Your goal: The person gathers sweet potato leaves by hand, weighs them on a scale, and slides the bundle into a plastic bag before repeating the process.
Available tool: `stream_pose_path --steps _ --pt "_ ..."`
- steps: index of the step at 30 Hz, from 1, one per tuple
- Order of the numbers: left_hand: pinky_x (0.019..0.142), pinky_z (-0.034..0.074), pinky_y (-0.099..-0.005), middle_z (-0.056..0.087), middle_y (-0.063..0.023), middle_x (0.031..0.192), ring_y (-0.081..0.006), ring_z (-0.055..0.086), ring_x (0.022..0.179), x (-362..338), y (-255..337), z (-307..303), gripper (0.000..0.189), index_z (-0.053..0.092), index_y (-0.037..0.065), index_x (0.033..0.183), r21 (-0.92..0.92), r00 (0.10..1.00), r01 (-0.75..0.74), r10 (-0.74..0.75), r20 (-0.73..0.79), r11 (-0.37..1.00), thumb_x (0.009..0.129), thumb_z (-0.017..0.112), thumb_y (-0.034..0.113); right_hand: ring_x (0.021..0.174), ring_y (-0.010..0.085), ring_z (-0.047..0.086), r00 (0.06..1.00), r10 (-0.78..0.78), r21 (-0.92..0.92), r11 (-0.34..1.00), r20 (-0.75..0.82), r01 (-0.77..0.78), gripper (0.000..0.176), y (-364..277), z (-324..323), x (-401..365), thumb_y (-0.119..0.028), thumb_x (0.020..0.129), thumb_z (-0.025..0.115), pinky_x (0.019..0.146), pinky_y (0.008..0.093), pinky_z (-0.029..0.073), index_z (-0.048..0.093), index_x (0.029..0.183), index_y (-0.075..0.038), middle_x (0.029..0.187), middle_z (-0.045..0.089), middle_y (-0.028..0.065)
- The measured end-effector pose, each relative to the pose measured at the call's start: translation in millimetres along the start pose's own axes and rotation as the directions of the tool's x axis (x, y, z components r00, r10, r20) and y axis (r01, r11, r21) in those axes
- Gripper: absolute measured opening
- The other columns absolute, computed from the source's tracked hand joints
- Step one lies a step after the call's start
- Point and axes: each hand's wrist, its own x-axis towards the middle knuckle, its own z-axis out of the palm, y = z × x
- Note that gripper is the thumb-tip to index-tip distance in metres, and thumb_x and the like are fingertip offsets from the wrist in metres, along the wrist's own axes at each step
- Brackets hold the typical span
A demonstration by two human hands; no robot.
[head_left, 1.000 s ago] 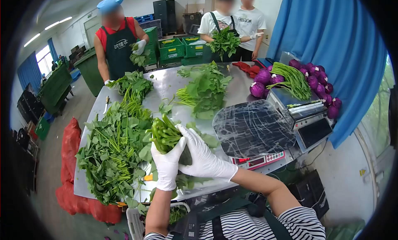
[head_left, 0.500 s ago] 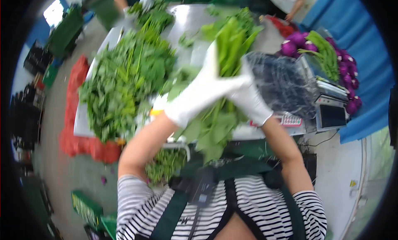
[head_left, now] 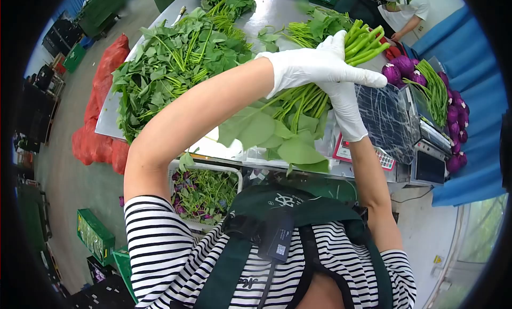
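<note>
White gloves cover both hands. My left hand (head_left: 320, 66) is wrapped across the stems of a bunch of leafy greens (head_left: 301, 109), thumb stretched to the right. Just beneath it, my right hand (head_left: 346, 109) holds the same bunch from the right side, its fingers mostly hidden. Cut stem ends (head_left: 365, 42) stick out past the hands toward the upper right, and the broad leaves hang toward the table's front edge. On the left of the table lies a large heap of greens (head_left: 170, 69).
A scale (head_left: 386, 117) with a keypad stands right of my hands, beside purple onions (head_left: 405, 69) and green beans (head_left: 432, 90). Below the table edge is a white basket of trimmings (head_left: 205, 194). Red sacks (head_left: 101, 106) lie at left. Another person (head_left: 408, 13) stands at the far right.
The bunch has tilted, its stem ends now pointing to the upper right. My left hand has moved right across the stems, with its forearm now reaching over the table.
</note>
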Motion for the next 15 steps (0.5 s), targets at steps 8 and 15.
stream_pose_path --steps 8,15 --pt "0.113 0.013 -0.0345 0.018 -0.0242 0.149 -0.0275 0.016 0.14 -15.2 27.9 -11.7 0.121 0.004 -0.007 0.144 -0.152 0.963 0.241 -0.216 0.164 0.959 0.07 0.066 0.065 0.116 0.0184 0.045 0.984 0.102 0.046 0.994 -0.145 -0.096 0.068 -31.2 6.9 -14.6 -0.016 0.082 0.068 0.097 0.0319 0.04 0.031 0.136 -0.001 0.128 0.044 0.0085" --pt "0.101 0.036 -0.0326 0.047 -0.0106 0.134 -0.0193 0.045 0.124 -9.9 16.5 -36.8 0.068 0.037 0.003 0.139 -0.3 0.973 0.226 -0.198 0.122 0.927 0.088 0.059 0.042 0.104 0.0158 0.052 0.978 0.143 0.377 0.923 -0.149 -0.077 0.056 -25.2 -5.6 -14.8 -0.009 0.077 0.068 0.09 0.0299 0.043 0.041 0.126 -0.003 0.111 0.053 0.0054"
